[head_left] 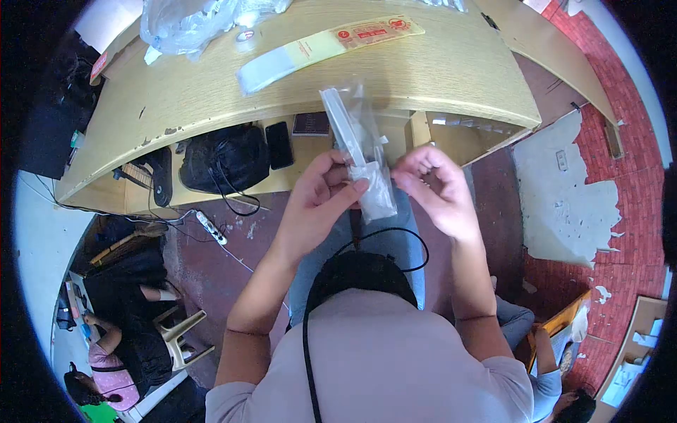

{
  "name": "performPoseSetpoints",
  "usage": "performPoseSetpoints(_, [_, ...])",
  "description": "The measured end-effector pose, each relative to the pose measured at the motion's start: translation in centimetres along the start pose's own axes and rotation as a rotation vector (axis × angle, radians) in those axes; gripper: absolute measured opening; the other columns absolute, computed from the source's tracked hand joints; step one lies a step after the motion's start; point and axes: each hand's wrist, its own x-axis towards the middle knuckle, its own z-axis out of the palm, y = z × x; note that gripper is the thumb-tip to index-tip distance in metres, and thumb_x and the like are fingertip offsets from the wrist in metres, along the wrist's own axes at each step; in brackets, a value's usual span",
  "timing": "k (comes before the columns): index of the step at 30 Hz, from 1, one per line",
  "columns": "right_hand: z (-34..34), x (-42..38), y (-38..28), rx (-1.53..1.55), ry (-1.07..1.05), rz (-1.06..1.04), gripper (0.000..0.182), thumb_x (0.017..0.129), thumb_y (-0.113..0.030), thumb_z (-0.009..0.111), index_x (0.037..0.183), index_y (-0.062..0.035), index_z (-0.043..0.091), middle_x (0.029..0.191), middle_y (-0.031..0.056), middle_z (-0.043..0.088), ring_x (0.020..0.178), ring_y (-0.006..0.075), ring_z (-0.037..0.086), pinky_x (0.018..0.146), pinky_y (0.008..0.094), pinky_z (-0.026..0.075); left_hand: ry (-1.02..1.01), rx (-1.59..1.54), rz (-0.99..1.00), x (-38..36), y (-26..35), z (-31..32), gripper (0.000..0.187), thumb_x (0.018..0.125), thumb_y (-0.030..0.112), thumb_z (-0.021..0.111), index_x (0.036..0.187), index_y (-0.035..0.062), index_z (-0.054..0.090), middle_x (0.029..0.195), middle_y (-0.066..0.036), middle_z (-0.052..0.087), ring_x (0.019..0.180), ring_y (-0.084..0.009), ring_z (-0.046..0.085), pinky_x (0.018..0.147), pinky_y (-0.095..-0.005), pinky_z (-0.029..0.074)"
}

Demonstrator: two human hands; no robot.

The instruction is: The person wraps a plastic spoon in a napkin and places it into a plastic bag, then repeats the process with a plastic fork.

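My left hand [319,201] is closed on a clear plastic bag [368,120], its thumb pressed across the front. Inside the bag stands a long white flat strip [341,123], tilted slightly to the left. Lower in it sits a small whitish packet [379,194], whose contents I cannot make out. Just right of the bag, my right hand [438,190] has its fingers curled and its thumb and forefinger brought together at the bag's edge. Whether a bit of film or something small is pinched there is too fine to see.
On the desk [451,70] lie a long printed wrapper [331,49], a tape roll [246,39] and a bulky plastic bag [187,25]. The shelf below holds a black bag [224,161] and a phone [279,145]. A power strip [211,228] lies on the floor. Two people sit behind.
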Motion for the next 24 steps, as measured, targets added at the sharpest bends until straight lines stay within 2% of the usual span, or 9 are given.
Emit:
performPoseSetpoints(2, [-0.4,-0.8,0.0,0.011,0.034,-0.026,0.018,0.074,-0.002,0.070,0.083,-0.0038,0.055,0.081,0.0021,0.059,0.078,0.0101,0.055,0.069,0.0258,0.044,0.054,-0.032,0.011,0.1,-0.1,-0.2,0.031,0.087,0.004,0.056,0.115,0.0019,0.043,0.103,-0.008,0.061,0.089,-0.0124,0.059,0.072,-0.0250,0.050])
performPoseSetpoints(5, [0.1,-2.1,-0.6,-0.353,-0.015,-0.291,0.032,0.061,-0.005,0.079,0.082,-0.0054,0.054,0.084,0.0076,0.058,0.080,0.0191,0.057,0.071,0.0281,0.044,0.120,-0.064,0.035,0.1,-0.3,-0.6,0.029,0.087,0.005,0.056,0.113,0.0019,0.045,0.101,-0.008,0.061,0.086,-0.0127,0.060,0.070,-0.0252,0.051])
performPoseSetpoints(8, [1.3,-2.7,-0.4,-0.647,0.119,-0.423,0.029,0.060,-0.005,0.077,0.081,-0.0058,0.057,0.083,0.0079,0.059,0.077,0.0242,0.059,0.067,0.0317,0.045,0.123,-0.072,0.032,0.0,-0.6,-0.3,0.027,0.087,0.006,0.056,0.111,0.0022,0.046,0.099,-0.008,0.062,0.084,-0.0125,0.061,0.068,-0.0250,0.052])
performPoseSetpoints(14, [1.7,-2.9,0.8,-0.640,0.193,-0.514,0.023,0.060,-0.002,0.074,0.077,-0.0068,0.058,0.081,0.0071,0.060,0.073,0.0240,0.059,0.066,0.0324,0.045,0.162,-0.086,0.023,-0.2,-0.5,0.0,0.025,0.087,0.006,0.056,0.109,0.0029,0.047,0.097,-0.007,0.063,0.084,-0.0118,0.061,0.067,-0.0247,0.051])
performPoseSetpoints(18, [2.1,-2.9,0.2,-0.527,0.229,-0.439,0.022,0.060,-0.001,0.073,0.075,-0.0071,0.059,0.082,0.0071,0.060,0.074,0.0230,0.060,0.066,0.0319,0.045,0.159,-0.067,0.005,-0.5,-0.3,0.0,0.025,0.087,0.007,0.056,0.110,0.0031,0.046,0.098,-0.006,0.062,0.085,-0.0111,0.060,0.066,-0.0244,0.051])
performPoseSetpoints(20, [1.6,-3.0,0.3,-0.634,0.115,-0.559,0.023,0.060,0.004,0.072,0.078,-0.0024,0.059,0.084,0.0140,0.059,0.077,0.0249,0.060,0.067,0.0320,0.048,0.144,-0.058,0.002,-0.9,-0.2,-0.1,0.026,0.087,0.007,0.056,0.110,0.0032,0.046,0.099,-0.006,0.062,0.085,-0.0110,0.060,0.066,-0.0242,0.051])
performPoseSetpoints(24, [1.6,-3.2,0.8,-0.629,0.117,-0.579,0.024,0.058,-0.002,0.075,0.076,-0.0072,0.061,0.087,0.0083,0.060,0.072,0.0217,0.060,0.065,0.0318,0.046,0.115,-0.062,0.043,-1.3,-0.1,0.2,0.026,0.087,0.007,0.056,0.111,0.0035,0.046,0.099,-0.006,0.061,0.086,-0.0106,0.060,0.066,-0.0236,0.050])
